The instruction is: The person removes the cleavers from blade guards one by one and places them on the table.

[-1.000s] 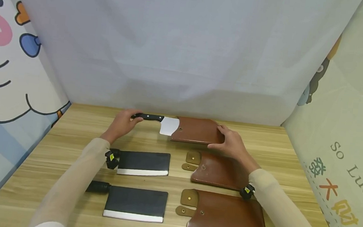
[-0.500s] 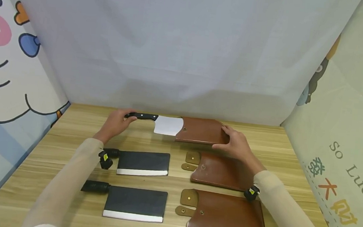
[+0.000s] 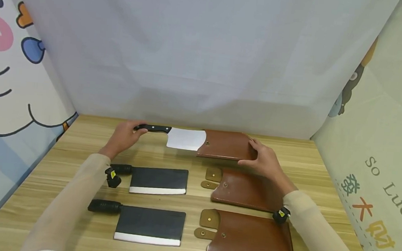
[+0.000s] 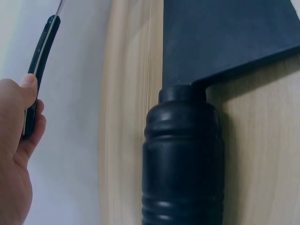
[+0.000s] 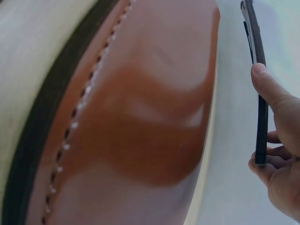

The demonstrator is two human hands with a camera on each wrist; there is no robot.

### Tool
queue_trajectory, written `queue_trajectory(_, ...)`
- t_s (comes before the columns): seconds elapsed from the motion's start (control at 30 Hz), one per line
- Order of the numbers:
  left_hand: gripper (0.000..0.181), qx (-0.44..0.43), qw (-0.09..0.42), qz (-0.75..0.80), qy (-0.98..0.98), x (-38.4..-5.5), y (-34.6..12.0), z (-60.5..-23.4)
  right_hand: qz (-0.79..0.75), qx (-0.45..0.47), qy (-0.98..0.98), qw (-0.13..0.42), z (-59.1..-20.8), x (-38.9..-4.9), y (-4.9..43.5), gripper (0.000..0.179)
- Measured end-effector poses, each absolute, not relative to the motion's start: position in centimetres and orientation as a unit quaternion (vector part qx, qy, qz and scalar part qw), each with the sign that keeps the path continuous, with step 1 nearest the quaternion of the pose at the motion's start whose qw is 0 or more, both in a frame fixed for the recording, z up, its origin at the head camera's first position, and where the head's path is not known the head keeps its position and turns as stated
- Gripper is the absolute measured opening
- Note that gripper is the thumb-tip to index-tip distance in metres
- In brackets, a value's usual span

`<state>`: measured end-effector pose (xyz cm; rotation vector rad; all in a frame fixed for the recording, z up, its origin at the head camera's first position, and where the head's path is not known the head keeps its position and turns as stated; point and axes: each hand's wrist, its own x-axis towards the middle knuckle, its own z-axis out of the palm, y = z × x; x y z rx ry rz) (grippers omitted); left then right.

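My left hand (image 3: 124,136) pinches the black riveted handle of a cleaver (image 3: 186,139) at the back of the table. The end of its pale blade is hidden inside a brown leather sheath (image 3: 226,145). On the right, my right hand (image 3: 265,160) grips that sheath by its closed end. In the left wrist view, thumb and fingers close round the handle (image 4: 44,51). The right wrist view has my thumb on one face of the sheath (image 5: 261,117) and fingers on the other. Cleaver and sheath are held level, above the table.
Two dark-bladed cleavers, a rear one (image 3: 159,179) and a front one (image 3: 151,223), lie on the wooden table (image 3: 71,170). To their right lie two more brown sheaths, a rear one (image 3: 243,189) and a larger front one (image 3: 253,241), with straps at their left ends. A pale curtain (image 3: 206,62) hangs behind.
My left hand has moved left with the cleaver, and my right hand slightly right with the sheath. More of the blade shows outside the sheath. The things on the table stay put.
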<state>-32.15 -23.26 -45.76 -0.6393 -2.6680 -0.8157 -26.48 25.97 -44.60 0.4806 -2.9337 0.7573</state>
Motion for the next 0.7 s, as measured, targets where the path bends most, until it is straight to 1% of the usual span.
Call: queue_trajectory(0.7,0.040,-0.198,0.118,-0.268,-0.935,-31.4,-25.1,-44.7,0.249,0.158,-0.954,0.049,-44.7,-25.6,28.3,0.096)
